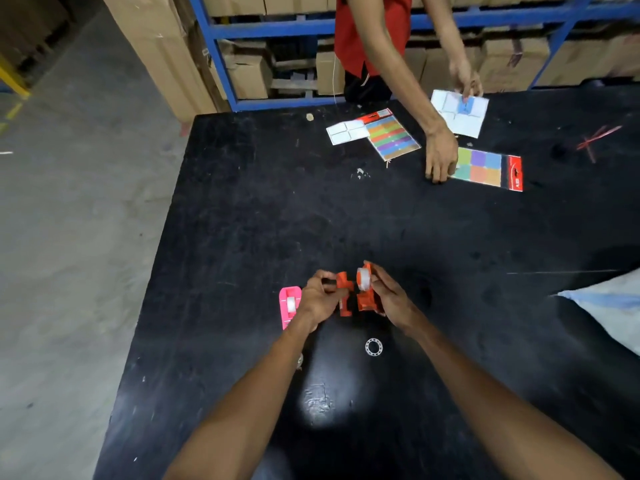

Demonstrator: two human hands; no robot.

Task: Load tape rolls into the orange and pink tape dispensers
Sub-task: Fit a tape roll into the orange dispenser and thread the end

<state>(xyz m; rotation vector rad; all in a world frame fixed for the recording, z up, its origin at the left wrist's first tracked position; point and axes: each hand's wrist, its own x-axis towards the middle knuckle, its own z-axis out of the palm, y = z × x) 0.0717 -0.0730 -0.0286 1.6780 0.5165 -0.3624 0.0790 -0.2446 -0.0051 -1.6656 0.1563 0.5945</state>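
Note:
The orange tape dispenser is split into two halves above the black table (242,220). My left hand (317,297) grips the left orange half (344,292). The right orange half (366,299) is in my right hand (389,296), and a clear tape roll (363,279) sits at its top. To the left of my left hand, the pink tape dispenser (289,306) lies flat on the table with a tape roll (291,304) in it. Closer to me, a white ring (373,347) lies on the table, and a small roll-like piece (300,361) shows beside my left forearm.
Another person in a red shirt (367,32) stands at the far edge with hands on white cards (460,112) and coloured sticker sheets (486,168), (393,133). A pale bag (609,306) lies at the right edge. Blue racks with cardboard boxes (249,74) stand behind.

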